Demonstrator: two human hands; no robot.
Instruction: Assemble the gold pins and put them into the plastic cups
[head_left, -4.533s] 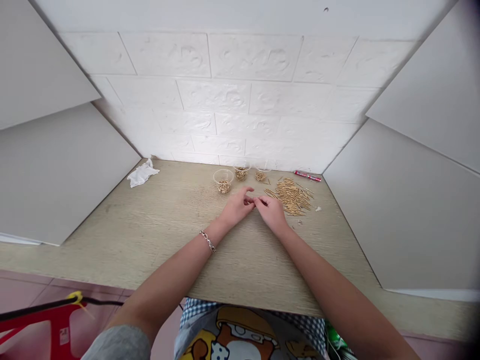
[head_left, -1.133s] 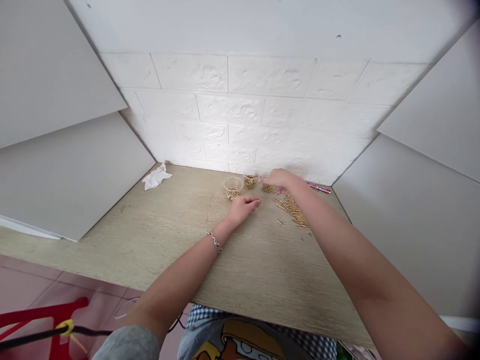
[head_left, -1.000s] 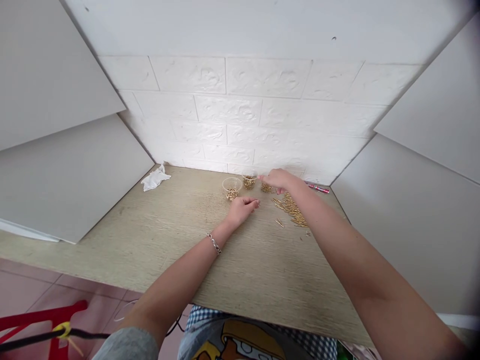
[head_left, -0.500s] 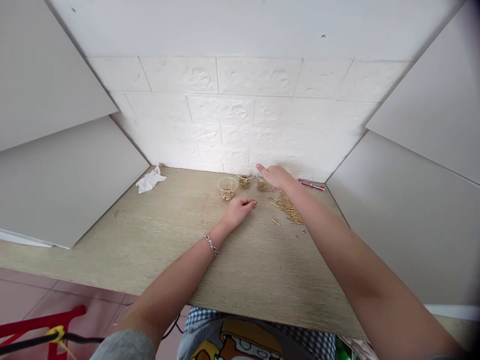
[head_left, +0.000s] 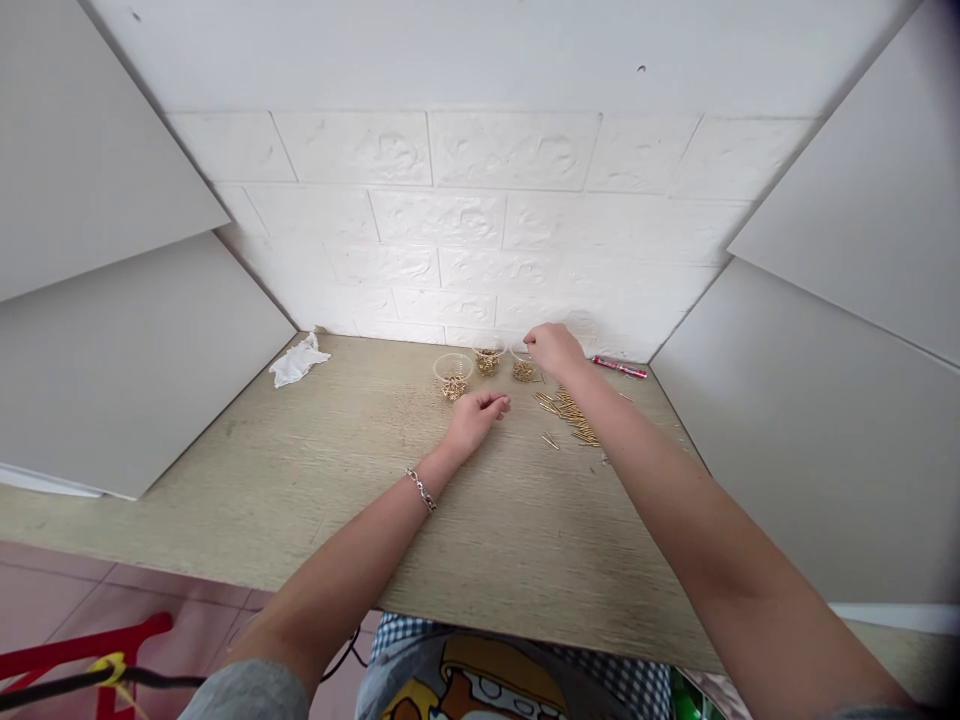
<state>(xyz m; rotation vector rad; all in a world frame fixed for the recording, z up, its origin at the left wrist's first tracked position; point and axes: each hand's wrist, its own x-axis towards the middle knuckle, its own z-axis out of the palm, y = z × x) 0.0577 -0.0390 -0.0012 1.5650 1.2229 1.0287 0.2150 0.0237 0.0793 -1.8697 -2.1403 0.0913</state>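
My left hand [head_left: 474, 418] rests on the wooden table [head_left: 322, 470], fingers curled in a pinch on something too small to make out. My right hand [head_left: 553, 348] reaches to the back of the table, fingers bent together above the rightmost of three small clear cups [head_left: 523, 364] that hold gold-coloured bits. The middle cup [head_left: 487, 359] and left cup [head_left: 452, 374] stand beside it. A heap of thin gold pins [head_left: 568, 416] lies under my right forearm, with a few loose ones [head_left: 549, 440] nearby.
A crumpled white tissue [head_left: 298, 358] lies at the back left. A red pen [head_left: 619, 367] lies along the white brick wall at the back right. Grey panels close in both sides. A red stool [head_left: 75, 650] stands on the floor at lower left.
My right hand left the left hand, reached back over the rightmost cup, spread briefly, then its fingers curled in. My left hand stayed where it was. The camera shifted a little.
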